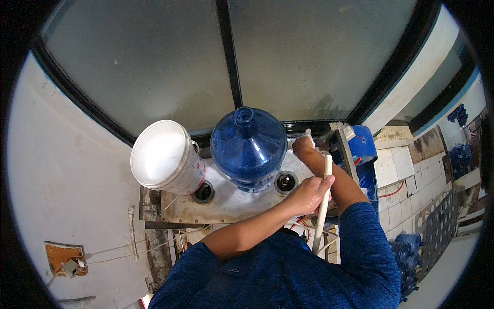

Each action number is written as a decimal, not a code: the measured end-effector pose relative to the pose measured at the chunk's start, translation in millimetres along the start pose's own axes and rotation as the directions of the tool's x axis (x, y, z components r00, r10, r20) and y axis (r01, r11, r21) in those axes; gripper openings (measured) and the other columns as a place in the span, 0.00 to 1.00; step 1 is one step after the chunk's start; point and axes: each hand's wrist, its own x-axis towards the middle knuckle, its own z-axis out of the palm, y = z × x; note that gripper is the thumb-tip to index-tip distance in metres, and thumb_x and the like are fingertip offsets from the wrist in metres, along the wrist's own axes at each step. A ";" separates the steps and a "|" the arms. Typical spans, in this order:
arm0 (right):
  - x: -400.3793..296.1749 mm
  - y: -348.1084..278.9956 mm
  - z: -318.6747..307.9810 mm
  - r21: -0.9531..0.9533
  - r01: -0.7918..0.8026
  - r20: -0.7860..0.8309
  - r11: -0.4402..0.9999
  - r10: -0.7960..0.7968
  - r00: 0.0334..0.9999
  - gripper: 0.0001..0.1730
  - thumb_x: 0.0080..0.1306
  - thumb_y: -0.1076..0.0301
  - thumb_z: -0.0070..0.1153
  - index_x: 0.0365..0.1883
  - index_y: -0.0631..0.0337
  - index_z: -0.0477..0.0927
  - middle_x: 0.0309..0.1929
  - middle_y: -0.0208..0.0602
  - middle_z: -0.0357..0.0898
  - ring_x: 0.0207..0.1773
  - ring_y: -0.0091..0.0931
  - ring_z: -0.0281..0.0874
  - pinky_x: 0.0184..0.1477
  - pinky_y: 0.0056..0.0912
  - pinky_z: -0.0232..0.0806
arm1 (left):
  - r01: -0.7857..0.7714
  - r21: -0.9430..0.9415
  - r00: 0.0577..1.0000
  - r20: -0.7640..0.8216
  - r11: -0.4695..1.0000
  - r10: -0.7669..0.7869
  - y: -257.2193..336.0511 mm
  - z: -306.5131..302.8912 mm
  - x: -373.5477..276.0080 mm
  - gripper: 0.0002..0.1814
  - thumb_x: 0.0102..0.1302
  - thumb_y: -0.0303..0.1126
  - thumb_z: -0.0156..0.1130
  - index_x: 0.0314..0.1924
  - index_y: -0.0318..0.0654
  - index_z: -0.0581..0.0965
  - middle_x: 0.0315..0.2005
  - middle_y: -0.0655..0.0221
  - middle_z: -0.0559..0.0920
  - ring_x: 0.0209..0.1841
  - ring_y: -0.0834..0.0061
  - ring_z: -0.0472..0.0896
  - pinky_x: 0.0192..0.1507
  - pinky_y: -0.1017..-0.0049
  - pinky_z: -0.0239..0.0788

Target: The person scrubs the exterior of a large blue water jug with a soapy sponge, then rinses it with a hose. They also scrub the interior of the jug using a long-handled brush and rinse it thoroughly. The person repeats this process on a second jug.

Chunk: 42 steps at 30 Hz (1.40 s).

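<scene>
My left hand (310,193) reaches across my body and is closed around a whitish pole (323,210), with the thumb on its near side. The pole stands almost upright in front of me. My right hand (303,145) is farther off, at the back right of a metal counter (185,211), curled, with something white on or in it that may be foam or a cloth. Left of that hand, a large blue water jug (247,145) stands upright on the counter, mouth up and without a cap.
A white bucket (160,154) topped with white foam stands left of the jug. Two round dark holes (286,182) open in the counter. Frosted window panels (293,58) rise behind. A blue container (362,143) is at the right, with several blue jugs (407,251) on the floor.
</scene>
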 end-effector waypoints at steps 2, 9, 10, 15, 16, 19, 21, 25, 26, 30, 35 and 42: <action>4.8 -3.6 6.7 -0.054 -0.007 -0.013 0.999 0.006 1.000 0.19 0.74 0.56 0.50 0.54 0.49 0.88 0.60 0.33 0.85 0.65 0.36 0.80 0.72 0.66 0.48 | -0.025 -0.016 1.000 -0.011 1.000 0.025 -4.2 -0.2 6.5 0.39 0.79 0.64 0.40 0.28 0.34 0.78 0.16 0.64 0.79 0.18 0.72 0.80 0.21 0.70 0.72; -6.4 6.6 -9.3 -0.029 0.083 -0.023 0.996 -0.084 0.996 0.18 0.73 0.57 0.52 0.55 0.48 0.88 0.60 0.37 0.85 0.65 0.36 0.80 0.72 0.63 0.54 | 0.017 -0.042 1.000 -0.009 0.999 -0.018 -11.2 0.1 35.6 0.41 0.78 0.65 0.38 0.27 0.34 0.78 0.15 0.64 0.79 0.15 0.68 0.79 0.19 0.67 0.72; 0.3 13.4 -4.4 0.006 0.067 -0.020 0.998 -0.067 0.998 0.18 0.73 0.57 0.53 0.55 0.48 0.87 0.60 0.38 0.84 0.66 0.37 0.80 0.71 0.63 0.55 | -0.012 -0.001 1.000 0.005 1.000 0.012 -2.8 3.7 31.7 0.41 0.78 0.66 0.37 0.25 0.35 0.78 0.15 0.63 0.78 0.15 0.68 0.79 0.20 0.67 0.72; 47.2 37.4 33.3 0.039 -0.026 -0.090 0.999 0.030 0.996 0.20 0.75 0.58 0.50 0.59 0.49 0.85 0.61 0.36 0.84 0.65 0.41 0.80 0.67 0.69 0.58 | -0.111 0.096 0.989 0.108 0.989 0.101 1.6 18.6 31.9 0.42 0.79 0.65 0.36 0.26 0.36 0.79 0.15 0.64 0.79 0.17 0.69 0.79 0.23 0.67 0.72; 53.9 39.8 38.0 0.045 -0.046 -0.070 0.998 0.049 0.996 0.20 0.75 0.58 0.49 0.59 0.49 0.85 0.61 0.36 0.84 0.65 0.41 0.80 0.67 0.70 0.58 | -0.108 0.096 0.987 0.127 0.990 0.095 2.4 18.8 31.1 0.41 0.79 0.64 0.36 0.26 0.36 0.80 0.15 0.64 0.79 0.17 0.69 0.79 0.24 0.67 0.72; 72.7 50.4 58.1 0.050 -0.109 -0.068 0.993 0.112 0.991 0.19 0.74 0.58 0.51 0.58 0.48 0.85 0.59 0.34 0.85 0.63 0.41 0.81 0.64 0.70 0.61 | -0.068 0.069 0.983 0.177 0.995 0.055 5.1 16.4 31.4 0.41 0.79 0.64 0.37 0.26 0.37 0.80 0.16 0.65 0.79 0.17 0.70 0.79 0.23 0.68 0.72; 76.2 54.2 65.7 0.100 -0.116 -0.157 0.988 0.131 0.979 0.19 0.71 0.55 0.55 0.56 0.47 0.87 0.57 0.34 0.87 0.60 0.41 0.84 0.61 0.69 0.65 | -0.055 0.029 0.990 0.131 0.998 0.050 -11.9 14.7 41.1 0.40 0.79 0.64 0.38 0.27 0.36 0.80 0.16 0.67 0.79 0.16 0.73 0.79 0.21 0.71 0.72; 73.3 61.1 49.9 0.990 -0.138 0.127 -0.006 0.442 0.888 0.22 0.68 0.55 0.56 0.57 0.52 0.84 0.60 0.37 0.83 0.58 0.44 0.82 0.56 0.73 0.67 | 0.067 -0.097 0.997 0.046 0.993 -0.063 -30.5 1.6 55.3 0.38 0.80 0.63 0.37 0.30 0.37 0.78 0.17 0.67 0.78 0.16 0.73 0.79 0.17 0.71 0.71; 74.3 65.0 53.8 0.903 -0.061 0.267 -0.425 0.445 0.855 0.24 0.68 0.55 0.55 0.59 0.54 0.82 0.62 0.38 0.82 0.58 0.44 0.81 0.57 0.74 0.66 | 0.068 -0.089 0.996 0.055 0.994 -0.064 -35.3 1.6 57.1 0.38 0.80 0.63 0.37 0.29 0.37 0.78 0.17 0.66 0.79 0.16 0.73 0.79 0.18 0.71 0.72; 98.7 83.4 54.0 -0.080 0.215 0.661 -0.973 0.110 0.742 0.31 0.72 0.56 0.47 0.70 0.59 0.70 0.71 0.41 0.71 0.66 0.43 0.73 0.58 0.77 0.65 | -0.024 0.005 0.997 0.070 1.000 0.024 -35.3 2.8 48.9 0.38 0.80 0.63 0.37 0.28 0.36 0.77 0.18 0.66 0.79 0.17 0.72 0.79 0.21 0.70 0.72; 84.0 99.5 42.3 -0.081 0.309 0.727 -0.948 0.156 0.669 0.25 0.71 0.64 0.48 0.66 0.61 0.70 0.62 0.44 0.74 0.61 0.44 0.75 0.57 0.69 0.69 | -0.068 0.032 0.997 0.045 0.997 0.066 -30.6 6.1 42.0 0.38 0.80 0.62 0.37 0.28 0.36 0.77 0.18 0.67 0.79 0.17 0.73 0.78 0.22 0.69 0.72; 76.5 53.9 104.5 -0.093 0.491 0.467 -0.866 0.397 0.790 0.09 0.69 0.78 0.45 0.46 0.66 0.73 0.36 0.44 0.76 0.41 0.42 0.80 0.52 0.52 0.77 | 0.030 -0.105 0.998 -0.046 0.994 -0.035 -46.9 -8.5 64.2 0.38 0.79 0.64 0.39 0.27 0.38 0.77 0.13 0.69 0.76 0.14 0.74 0.76 0.17 0.72 0.69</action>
